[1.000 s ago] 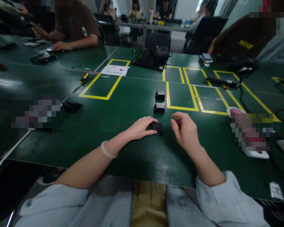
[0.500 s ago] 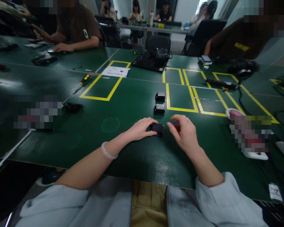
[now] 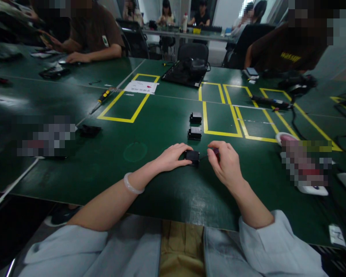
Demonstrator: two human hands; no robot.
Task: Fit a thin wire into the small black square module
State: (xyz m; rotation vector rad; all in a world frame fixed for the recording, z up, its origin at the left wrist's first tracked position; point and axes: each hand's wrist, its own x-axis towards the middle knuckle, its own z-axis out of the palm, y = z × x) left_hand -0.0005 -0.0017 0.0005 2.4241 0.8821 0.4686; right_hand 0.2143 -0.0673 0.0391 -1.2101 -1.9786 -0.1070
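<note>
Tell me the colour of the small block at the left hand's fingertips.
The small block is black; the head view shows it best.

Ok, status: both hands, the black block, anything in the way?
Left hand gripping small black block. Right hand pinching thin tool, shaft toward the block, contact unclear. Two similar blocks just beyond, clear of both hands.

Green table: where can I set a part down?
Free: the table from the held black block to the near edge; between the left hand and the dark object; inside the yellow frame right of the two other blocks. Crowded: between left hand and right hand; around the white-cased item.
</note>
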